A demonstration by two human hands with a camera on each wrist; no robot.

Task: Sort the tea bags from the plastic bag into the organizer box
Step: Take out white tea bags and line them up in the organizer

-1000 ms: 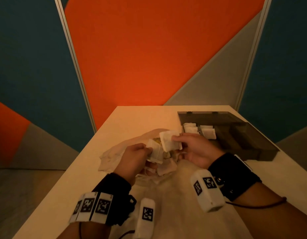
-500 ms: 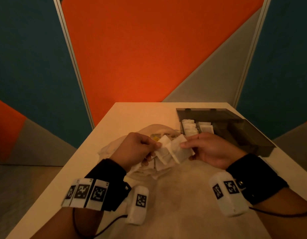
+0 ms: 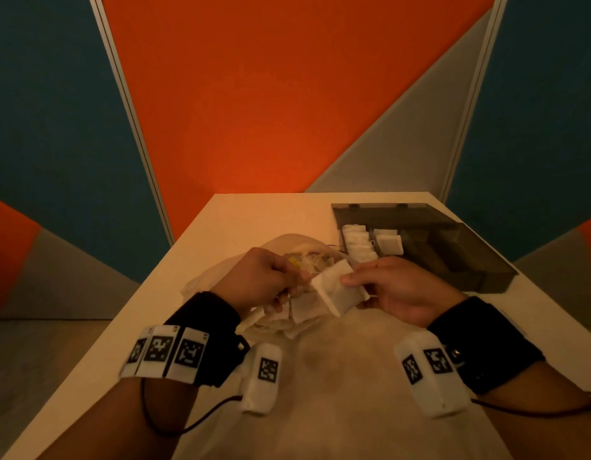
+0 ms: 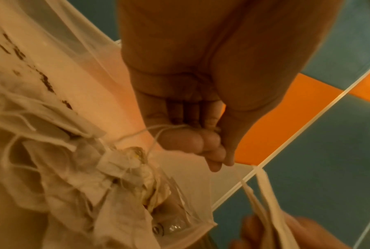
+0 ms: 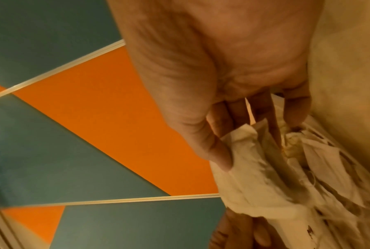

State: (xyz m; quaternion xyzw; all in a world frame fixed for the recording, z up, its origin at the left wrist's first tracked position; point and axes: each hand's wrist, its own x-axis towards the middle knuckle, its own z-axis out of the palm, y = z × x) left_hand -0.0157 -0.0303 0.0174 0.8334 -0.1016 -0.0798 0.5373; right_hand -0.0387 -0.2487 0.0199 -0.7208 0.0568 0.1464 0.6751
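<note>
A translucent plastic bag lies on the table, holding a tangle of white tea bags. My right hand pinches a white tea bag between thumb and fingers; the right wrist view shows that tea bag under the thumb. My left hand is curled above the bag's mouth and pinches thin tea bag strings against its fingertips. The dark organizer box stands open at the right rear, with several tea bags in its left compartments.
The pale table ends at its left edge near my left forearm. Orange, blue and grey wall panels stand behind it. A light cloth or garment fills the near middle between my wrists.
Both hands have drawn a little apart and toward me; the right hand's tea bag has tilted and come lower, while the left hand keeps hold of the strings.
</note>
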